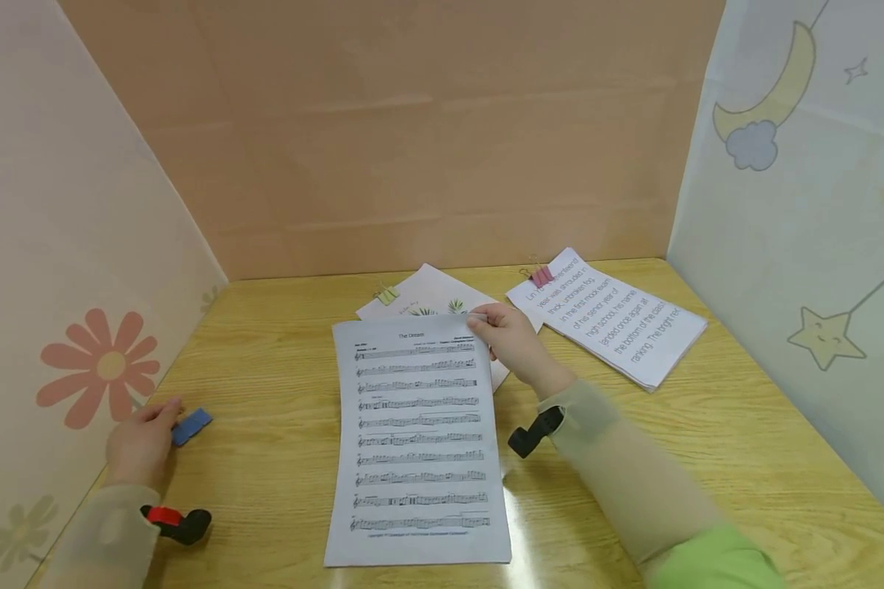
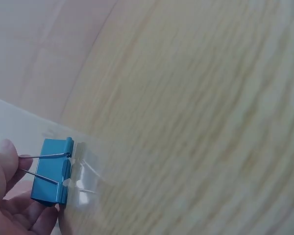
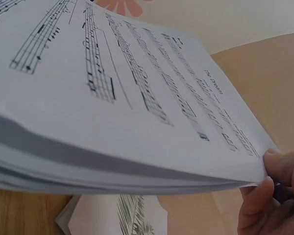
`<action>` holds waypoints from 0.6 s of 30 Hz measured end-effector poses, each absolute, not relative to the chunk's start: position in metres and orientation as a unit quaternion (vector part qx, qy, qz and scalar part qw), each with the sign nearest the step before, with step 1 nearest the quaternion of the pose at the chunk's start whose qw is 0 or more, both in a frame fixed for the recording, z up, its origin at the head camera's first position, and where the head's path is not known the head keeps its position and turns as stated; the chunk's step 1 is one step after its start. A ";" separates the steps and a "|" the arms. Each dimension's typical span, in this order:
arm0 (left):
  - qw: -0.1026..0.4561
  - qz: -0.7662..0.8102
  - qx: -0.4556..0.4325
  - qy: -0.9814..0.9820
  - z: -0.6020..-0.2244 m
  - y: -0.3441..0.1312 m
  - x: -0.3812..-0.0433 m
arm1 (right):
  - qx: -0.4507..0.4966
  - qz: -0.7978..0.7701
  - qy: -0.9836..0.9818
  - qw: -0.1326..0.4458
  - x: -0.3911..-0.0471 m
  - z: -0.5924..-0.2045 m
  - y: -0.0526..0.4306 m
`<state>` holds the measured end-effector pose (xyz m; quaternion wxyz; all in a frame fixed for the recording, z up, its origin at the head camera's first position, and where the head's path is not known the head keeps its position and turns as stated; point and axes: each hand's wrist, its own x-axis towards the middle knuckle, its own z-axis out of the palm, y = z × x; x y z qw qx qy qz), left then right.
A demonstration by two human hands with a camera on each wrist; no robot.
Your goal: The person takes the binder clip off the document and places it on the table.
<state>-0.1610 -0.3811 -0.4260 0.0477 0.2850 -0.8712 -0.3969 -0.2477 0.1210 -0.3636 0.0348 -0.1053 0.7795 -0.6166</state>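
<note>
A stack of sheet music (image 1: pixel 420 433) titled "The Dream" is in the middle of the head view. My right hand (image 1: pixel 511 339) pinches its top right corner between thumb and fingers, and that end is lifted. In the right wrist view the layered edges of the sheet music (image 3: pixel 137 132) fan slightly apart, with the right hand (image 3: pixel 277 191) at the corner. On the left, my left hand (image 1: pixel 143 438) holds a blue binder clip (image 1: pixel 191 426) over the table. The left wrist view shows the left hand's fingers (image 2: pixel 10 171) pinching the wire handles of the binder clip (image 2: pixel 53 171).
Behind the sheet music lies a leaf-printed paper stack (image 1: pixel 435 290) with a yellow-green binder clip (image 1: pixel 386 294). Right of it is a printed text stack (image 1: pixel 611 319) with a pink binder clip (image 1: pixel 541 276). Walls border the wooden table (image 1: pixel 265 393) at the back and sides.
</note>
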 end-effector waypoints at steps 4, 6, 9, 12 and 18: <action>0.056 -0.391 0.289 -0.872 -0.429 -0.385 -0.162 | -0.102 -0.610 0.785 0.044 -0.253 -0.367 0.107; 0.057 -0.394 0.291 -0.870 -0.431 -0.386 -0.162 | -0.105 -0.608 0.786 0.050 -0.256 -0.368 0.100; 0.053 -0.402 0.299 -0.864 -0.432 -0.387 -0.162 | -0.104 -0.609 0.784 0.061 -0.261 -0.368 0.088; 0.044 -0.403 0.305 -0.862 -0.431 -0.388 -0.162 | -0.103 -0.608 0.784 0.069 -0.268 -0.369 0.074; 0.058 -0.427 0.315 -0.846 -0.426 -0.386 -0.161 | -0.107 -0.592 0.795 0.081 -0.282 -0.373 0.048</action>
